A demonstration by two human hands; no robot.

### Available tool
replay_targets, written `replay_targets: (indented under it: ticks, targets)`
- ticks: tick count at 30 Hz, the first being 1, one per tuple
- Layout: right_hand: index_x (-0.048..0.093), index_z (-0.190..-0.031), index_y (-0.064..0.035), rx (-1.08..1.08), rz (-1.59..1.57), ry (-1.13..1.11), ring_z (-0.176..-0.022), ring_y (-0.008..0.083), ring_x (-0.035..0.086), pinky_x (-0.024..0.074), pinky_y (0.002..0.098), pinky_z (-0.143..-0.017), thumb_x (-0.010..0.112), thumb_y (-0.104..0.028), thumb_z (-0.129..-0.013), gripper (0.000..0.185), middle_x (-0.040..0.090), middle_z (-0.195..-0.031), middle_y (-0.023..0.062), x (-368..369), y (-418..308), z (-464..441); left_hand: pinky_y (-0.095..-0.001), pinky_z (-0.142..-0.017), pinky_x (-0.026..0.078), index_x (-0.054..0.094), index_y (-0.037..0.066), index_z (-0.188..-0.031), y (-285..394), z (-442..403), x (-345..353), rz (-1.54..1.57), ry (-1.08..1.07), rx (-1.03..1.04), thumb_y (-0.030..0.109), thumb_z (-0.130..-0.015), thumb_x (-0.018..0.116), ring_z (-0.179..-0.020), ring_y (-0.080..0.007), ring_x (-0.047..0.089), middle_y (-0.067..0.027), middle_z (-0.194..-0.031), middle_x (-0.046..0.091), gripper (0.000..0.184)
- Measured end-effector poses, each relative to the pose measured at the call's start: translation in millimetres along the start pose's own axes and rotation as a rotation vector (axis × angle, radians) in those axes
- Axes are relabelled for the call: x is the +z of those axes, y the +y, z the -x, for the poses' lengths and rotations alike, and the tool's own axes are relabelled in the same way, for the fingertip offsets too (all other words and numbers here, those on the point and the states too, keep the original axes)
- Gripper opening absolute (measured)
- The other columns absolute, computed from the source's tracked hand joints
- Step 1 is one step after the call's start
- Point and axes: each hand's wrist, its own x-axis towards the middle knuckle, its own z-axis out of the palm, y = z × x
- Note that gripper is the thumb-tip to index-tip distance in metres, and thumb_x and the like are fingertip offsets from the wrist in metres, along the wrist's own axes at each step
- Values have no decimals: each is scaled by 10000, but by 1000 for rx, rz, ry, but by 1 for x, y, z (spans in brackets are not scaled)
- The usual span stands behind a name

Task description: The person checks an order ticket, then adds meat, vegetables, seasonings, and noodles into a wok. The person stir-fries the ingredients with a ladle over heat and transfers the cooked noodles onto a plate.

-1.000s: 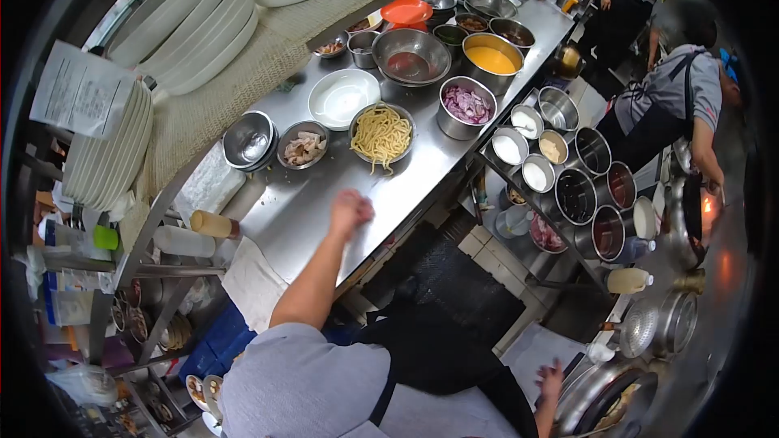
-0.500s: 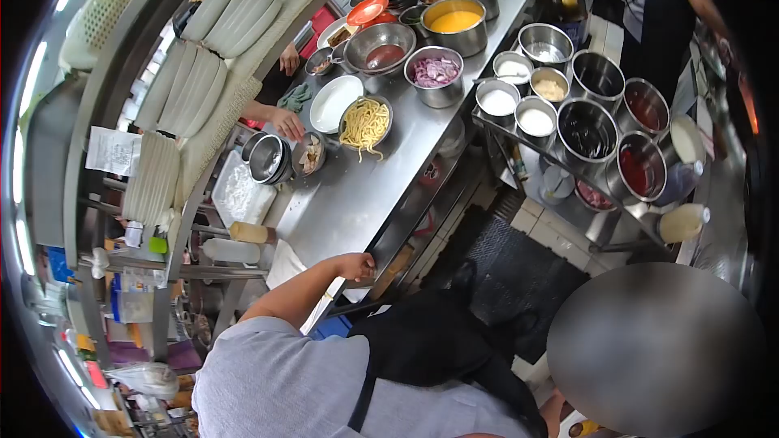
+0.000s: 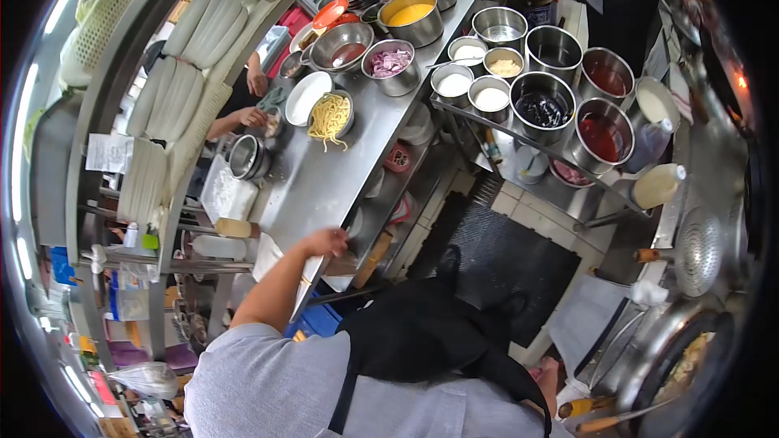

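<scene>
Left hand (image 3: 329,242) loosely curled, apparently empty, at edge of steel counter (image 3: 312,174). Right hand (image 3: 549,373) well off counter (partly behind apron (image 3: 414,328)), grip unclear from here. Noodles (image 3: 329,118) bowled on counter beside white plate (image 3: 307,99), likely for easy reach.

Free room on the counter (image 3: 312,182) between left hand (image 3: 327,242) and heaped noodles (image 3: 329,118).
</scene>
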Motion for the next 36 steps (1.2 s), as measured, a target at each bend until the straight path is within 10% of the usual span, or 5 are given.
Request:
replay_targets:
  ticks: [10, 19, 20, 24, 36]
  targets:
    - [340, -1454, -160, -829, 319, -219, -665, 194, 644, 480, 323, -490, 521, -96, -907, 580, 618, -918, 84, 106, -62, 175, -349, -550, 532, 675, 32, -1073, 60, -128, -240, 423, 1027, 220, 284, -869, 586, -656, -190, 634, -75, -837, 671, 337]
    - [436, -1371, -139, -947, 224, 274, -610, 167, 585, 465, 314, -452, 509, -83, -912, 468, 573, -849, 49, -67, 16, 265, -324, -739, 552, 555, 57, -1243, 40, -201, -264, 826, 240, 436, 219, -955, 554, -921, -205, 658, -98, -1119, 651, 330]
    - [463, -1339, -142, -960, -326, -203, -602, 152, 556, 450, 330, -435, 504, -71, -908, 439, 575, -847, 33, -142, 44, 191, -382, -801, 574, 538, 33, -1267, 52, -192, -249, 916, 145, 464, 168, -979, 527, -1003, -239, 660, -121, -1167, 646, 318]
    - [616, -1028, -75, -926, 35, 818, -454, 179, 562, 444, 348, -440, 492, -239, -953, 218, 558, -558, 51, -180, 126, 276, -348, -744, 546, 527, -16, -1264, 27, -226, -242, 897, 315, 400, 130, -945, 551, -953, -242, 642, -119, -1133, 635, 351]
    - [249, -1513, -184, -315, 63, 1176, -1137, 426, 573, 469, 432, -996, 624, -234, -836, 775, 433, -1380, 298, -237, 129, 327, -376, -743, 553, 546, -61, -1203, 223, -113, -16, 476, 58, 592, 43, -822, 522, -880, -263, 656, -154, -1062, 651, 396]
